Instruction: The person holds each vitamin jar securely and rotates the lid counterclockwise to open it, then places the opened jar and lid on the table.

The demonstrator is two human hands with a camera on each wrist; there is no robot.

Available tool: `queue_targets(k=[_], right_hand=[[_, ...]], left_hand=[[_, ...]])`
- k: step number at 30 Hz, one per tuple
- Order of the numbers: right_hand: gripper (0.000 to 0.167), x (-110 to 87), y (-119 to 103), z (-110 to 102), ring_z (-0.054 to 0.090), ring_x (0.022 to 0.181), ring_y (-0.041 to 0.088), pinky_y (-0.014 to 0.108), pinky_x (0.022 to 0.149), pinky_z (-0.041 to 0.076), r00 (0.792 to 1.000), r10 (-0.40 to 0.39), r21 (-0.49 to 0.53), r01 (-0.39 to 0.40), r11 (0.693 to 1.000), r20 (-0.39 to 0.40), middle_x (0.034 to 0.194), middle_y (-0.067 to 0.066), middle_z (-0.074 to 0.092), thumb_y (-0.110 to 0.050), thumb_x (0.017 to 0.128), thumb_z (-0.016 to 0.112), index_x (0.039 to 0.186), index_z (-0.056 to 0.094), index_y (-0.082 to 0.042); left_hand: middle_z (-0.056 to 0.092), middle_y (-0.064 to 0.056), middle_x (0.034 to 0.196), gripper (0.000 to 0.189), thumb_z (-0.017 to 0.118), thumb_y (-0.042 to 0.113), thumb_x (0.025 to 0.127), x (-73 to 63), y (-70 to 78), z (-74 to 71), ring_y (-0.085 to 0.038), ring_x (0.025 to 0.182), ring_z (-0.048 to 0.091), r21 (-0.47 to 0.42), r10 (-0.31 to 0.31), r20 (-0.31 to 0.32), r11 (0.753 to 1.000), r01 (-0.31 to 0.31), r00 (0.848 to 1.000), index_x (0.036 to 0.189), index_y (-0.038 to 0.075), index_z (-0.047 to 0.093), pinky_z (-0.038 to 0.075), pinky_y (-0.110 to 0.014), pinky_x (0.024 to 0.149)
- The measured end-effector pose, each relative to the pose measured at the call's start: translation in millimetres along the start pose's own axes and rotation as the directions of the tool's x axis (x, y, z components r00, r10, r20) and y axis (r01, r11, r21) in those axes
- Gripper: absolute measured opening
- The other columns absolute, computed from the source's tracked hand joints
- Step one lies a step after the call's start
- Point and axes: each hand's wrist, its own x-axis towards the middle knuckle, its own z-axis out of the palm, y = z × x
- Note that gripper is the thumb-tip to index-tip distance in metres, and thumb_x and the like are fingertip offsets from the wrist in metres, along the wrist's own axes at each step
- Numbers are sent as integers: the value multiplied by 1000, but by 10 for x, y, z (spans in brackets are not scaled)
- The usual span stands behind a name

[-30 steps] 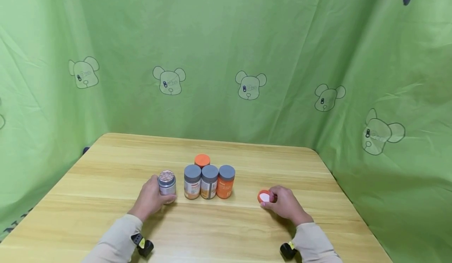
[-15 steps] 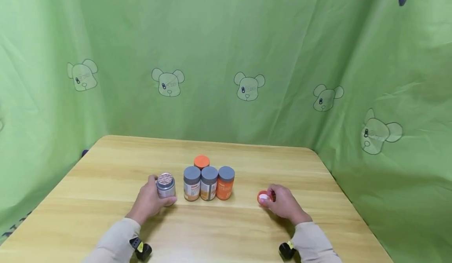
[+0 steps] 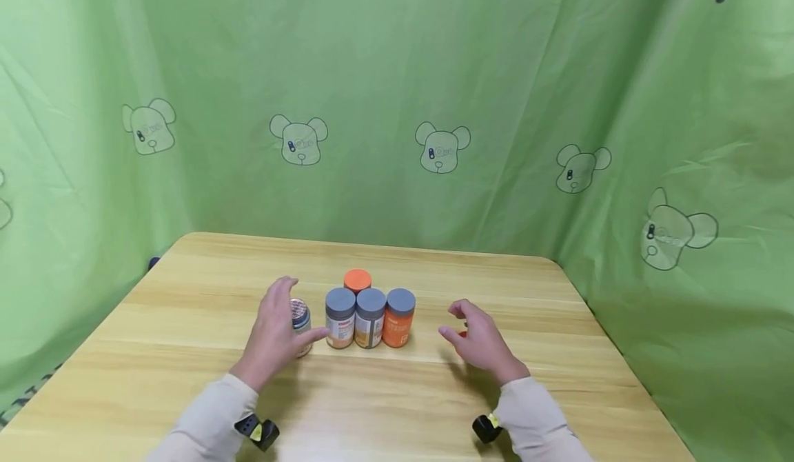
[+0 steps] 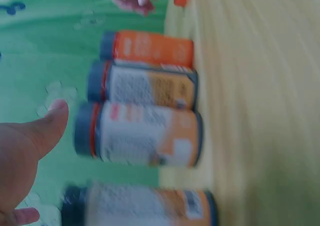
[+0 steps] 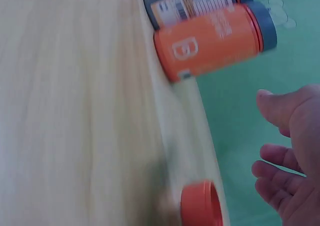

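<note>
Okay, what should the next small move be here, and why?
I'd probably bring the left hand to the nearest grey-lidded jar. That one is capped, while the lidless jar stands upright, a loose orange lid rests on the table, and neither the left hand nor the right hand holds anything.

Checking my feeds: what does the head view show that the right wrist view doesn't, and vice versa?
Head only: left hand, foil-topped jar and rear orange-capped jar. Right wrist only: the upturned opening of the orange lid. Both: right hand, grey-capped orange jar, table, green curtain, and part of the lid, mostly hidden in the head view.
</note>
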Motion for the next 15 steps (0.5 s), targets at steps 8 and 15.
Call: queue_targets(k=[8, 15], right_hand=[[66, 107, -301, 192, 56, 112, 34, 47, 92, 47, 997, -71, 85, 71, 994, 0, 128, 23, 53, -23, 87, 74, 141, 40, -9], [72, 176, -439, 305, 57, 112, 36, 48, 91, 48, 995, -104, 91, 103, 991, 7, 133, 18, 51, -25, 86, 75, 146, 36, -18]], left_hand=[[45, -24, 137, 90, 89, 32, 67, -27, 318, 81, -40, 124, 45, -1, 225, -87, 974, -226, 970, 136, -2, 41, 37, -54, 102], [56, -19, 127, 80, 87, 28, 71, -93, 391, 245, -32, 113, 57, -43, 291, -44, 955, -293, 956, 133, -1, 46, 46, -46, 96]])
